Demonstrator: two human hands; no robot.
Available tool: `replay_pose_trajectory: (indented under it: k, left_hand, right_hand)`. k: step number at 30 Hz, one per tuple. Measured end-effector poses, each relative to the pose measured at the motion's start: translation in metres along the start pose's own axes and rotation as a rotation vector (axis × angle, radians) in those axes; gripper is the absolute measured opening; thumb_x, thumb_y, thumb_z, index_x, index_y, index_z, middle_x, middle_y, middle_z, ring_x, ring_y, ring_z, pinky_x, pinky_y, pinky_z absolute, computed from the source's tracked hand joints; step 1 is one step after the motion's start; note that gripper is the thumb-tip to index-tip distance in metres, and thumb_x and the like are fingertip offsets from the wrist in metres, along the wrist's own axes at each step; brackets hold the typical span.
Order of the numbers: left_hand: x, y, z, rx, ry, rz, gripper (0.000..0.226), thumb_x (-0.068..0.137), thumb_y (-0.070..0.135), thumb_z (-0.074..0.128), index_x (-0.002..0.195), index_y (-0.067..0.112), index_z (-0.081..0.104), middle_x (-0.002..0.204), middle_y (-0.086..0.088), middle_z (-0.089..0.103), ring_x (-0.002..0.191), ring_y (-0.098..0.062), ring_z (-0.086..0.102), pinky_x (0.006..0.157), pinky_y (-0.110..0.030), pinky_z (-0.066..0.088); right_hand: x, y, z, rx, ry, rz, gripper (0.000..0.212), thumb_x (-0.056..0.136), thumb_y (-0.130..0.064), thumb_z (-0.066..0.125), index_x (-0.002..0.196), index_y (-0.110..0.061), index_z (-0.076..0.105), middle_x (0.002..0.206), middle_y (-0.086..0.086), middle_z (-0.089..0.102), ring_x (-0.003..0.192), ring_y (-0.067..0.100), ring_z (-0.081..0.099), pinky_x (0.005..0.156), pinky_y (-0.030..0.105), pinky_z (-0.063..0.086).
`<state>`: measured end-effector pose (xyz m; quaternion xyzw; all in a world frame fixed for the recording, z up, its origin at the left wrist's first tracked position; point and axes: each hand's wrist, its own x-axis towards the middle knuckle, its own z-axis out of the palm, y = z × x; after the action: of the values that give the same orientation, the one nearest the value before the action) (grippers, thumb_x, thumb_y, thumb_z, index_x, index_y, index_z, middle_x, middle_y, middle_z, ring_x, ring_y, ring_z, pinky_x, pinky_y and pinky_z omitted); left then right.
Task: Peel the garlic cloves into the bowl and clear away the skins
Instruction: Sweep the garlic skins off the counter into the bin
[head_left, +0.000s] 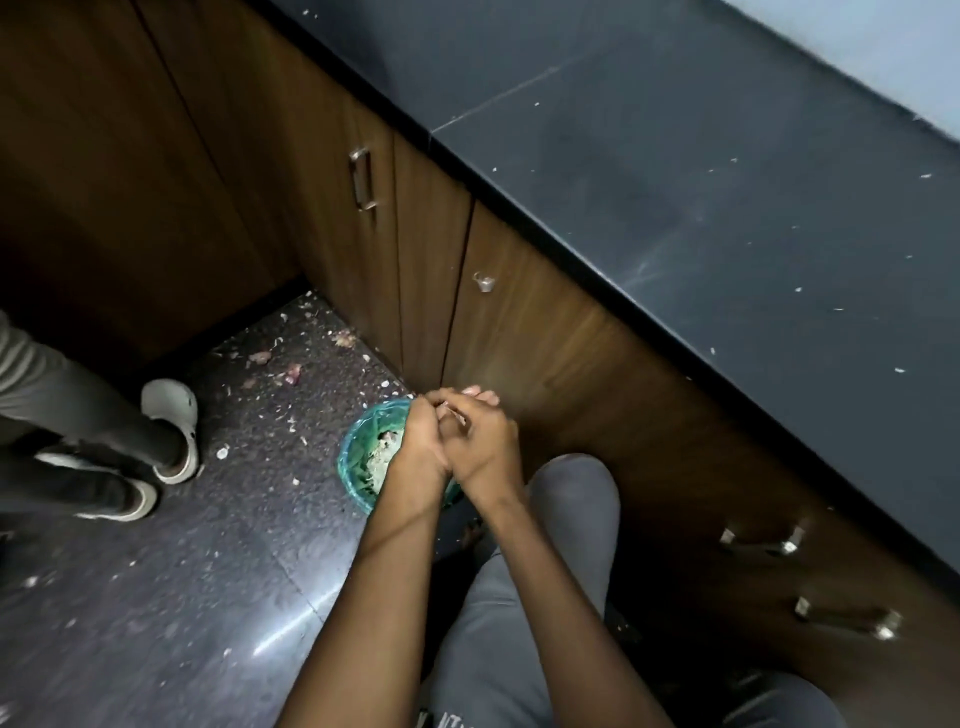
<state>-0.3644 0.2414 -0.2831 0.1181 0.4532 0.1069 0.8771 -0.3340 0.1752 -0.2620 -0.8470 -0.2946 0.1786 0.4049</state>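
Observation:
My two hands are pressed together over a small green bin (358, 457) on the floor beside the cabinet. The bin has a plastic liner and pale garlic skins (382, 449) inside. My left hand (418, 441) lies against my right hand (485, 441), whose straight fingertips show at the top. A thin pale scrap (451, 412) shows between the fingers. Whether my left hand's fingers pinch it is hidden. No bowl or garlic cloves are in view.
Skins and scraps (291, 371) litter the dark speckled floor (208, 571). Another person's legs and shoes (171, 431) stand at the left. Brown cabinet doors (426, 249) and a dark countertop (701, 182) with white flecks run along the right. My knee (571, 499) is below my hands.

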Motion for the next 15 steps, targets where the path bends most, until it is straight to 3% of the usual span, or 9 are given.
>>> replay_pose_trajectory:
  k: [2,3,6,8,9,12,15]
  left_hand:
    - [0.002,0.0,-0.03,-0.002,0.11,0.065,0.034,0.109,0.035,0.033,0.099,0.022,0.063,0.084,0.008,0.072,0.081,-0.005,0.067,0.077,-0.023,0.056]
    - [0.011,0.005,-0.039,-0.029,0.155,0.058,0.035,0.11,0.04,0.033,0.099,0.022,0.061,0.08,0.009,0.071,0.083,-0.007,0.065,0.078,-0.022,0.055]
    - [0.065,0.03,-0.063,-0.083,0.246,0.03,0.056,0.111,0.044,0.024,0.095,0.006,0.062,0.08,-0.01,0.068,0.093,-0.025,0.061,0.104,-0.033,0.044]
    - [0.089,0.033,-0.069,-0.014,0.299,0.032,0.061,0.108,0.054,0.025,0.117,0.006,0.061,0.1,-0.012,0.065,0.098,-0.027,0.061,0.11,-0.04,0.043]
    - [0.092,0.03,-0.074,0.012,0.295,0.029,0.056,0.107,0.057,0.028,0.121,0.014,0.06,0.102,-0.008,0.061,0.095,-0.025,0.059,0.103,-0.04,0.047]
    - [0.103,0.027,-0.082,0.027,0.298,-0.005,0.036,0.108,0.049,0.034,0.089,0.025,0.054,0.08,0.004,0.047,0.069,-0.015,0.043,0.069,-0.029,0.037]
    - [0.113,0.028,-0.082,0.085,0.354,0.063,0.025,0.11,0.021,0.038,0.093,0.021,0.056,0.08,0.001,0.053,0.071,-0.014,0.048,0.066,-0.033,0.045]
  right_hand:
    - [0.007,0.004,0.032,0.089,-0.19,0.132,0.033,0.099,-0.013,0.053,0.121,-0.014,0.077,0.122,0.007,0.076,0.115,0.024,0.068,0.1,0.026,0.048]
    - [0.011,0.01,0.043,0.118,-0.267,0.182,0.029,0.103,-0.012,0.054,0.122,-0.009,0.076,0.124,0.009,0.075,0.117,0.022,0.067,0.098,0.022,0.046]
    - [0.033,0.036,0.075,0.048,-0.367,0.26,0.026,0.105,-0.014,0.056,0.106,0.003,0.076,0.107,0.018,0.076,0.098,0.023,0.067,0.084,0.03,0.046]
    - [0.047,0.054,0.09,-0.011,-0.301,0.346,0.022,0.101,-0.008,0.058,0.095,0.005,0.075,0.098,0.021,0.075,0.09,0.023,0.066,0.084,0.038,0.049]
    - [0.052,0.063,0.098,-0.018,-0.245,0.406,0.02,0.098,-0.004,0.059,0.093,0.005,0.076,0.095,0.02,0.076,0.088,0.023,0.066,0.083,0.039,0.051]
    - [0.065,0.081,0.11,0.089,-0.151,0.564,0.024,0.09,0.003,0.061,0.102,0.0,0.08,0.095,0.007,0.077,0.093,0.019,0.069,0.083,0.03,0.053]
    - [0.072,0.088,0.114,0.044,-0.241,0.563,0.032,0.089,0.007,0.062,0.113,-0.004,0.079,0.114,0.01,0.077,0.106,0.018,0.071,0.099,0.026,0.054]
